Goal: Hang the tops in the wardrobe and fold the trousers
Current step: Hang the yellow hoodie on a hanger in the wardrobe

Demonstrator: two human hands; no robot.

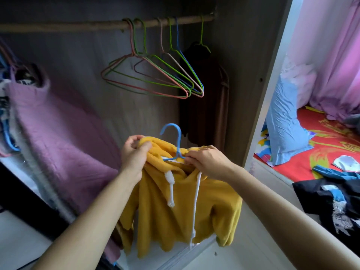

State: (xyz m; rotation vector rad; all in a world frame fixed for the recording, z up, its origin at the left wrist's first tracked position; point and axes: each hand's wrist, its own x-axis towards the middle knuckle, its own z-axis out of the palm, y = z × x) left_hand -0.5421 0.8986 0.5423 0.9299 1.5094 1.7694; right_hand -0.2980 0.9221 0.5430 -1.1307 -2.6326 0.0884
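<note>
We noted an open wardrobe filling most of the view, its wooden rail running across the top. To the right lay a bed with a red patterned sheet, a pink curtain behind it. A purple garment hung at the left of the wardrobe. A dark brown garment hung at the rail's right end on a green hanger.

The yellow hoodie hung in front of the wardrobe opening, well below the rail and held up between both hands. A pale blue pillow stood on the bed against the wardrobe side. A heap of dark clothes lay at the right edge.

A bunch of empty wire hangers hung mid-rail. A blue hanger sat in the hoodie's neck, hook upward and free of the rail. Two white drawstrings dangled down the front.

The hands were apart. The left hand gripped the bunched hood. The right hand pinched the collar beside the hanger's stem.
</note>
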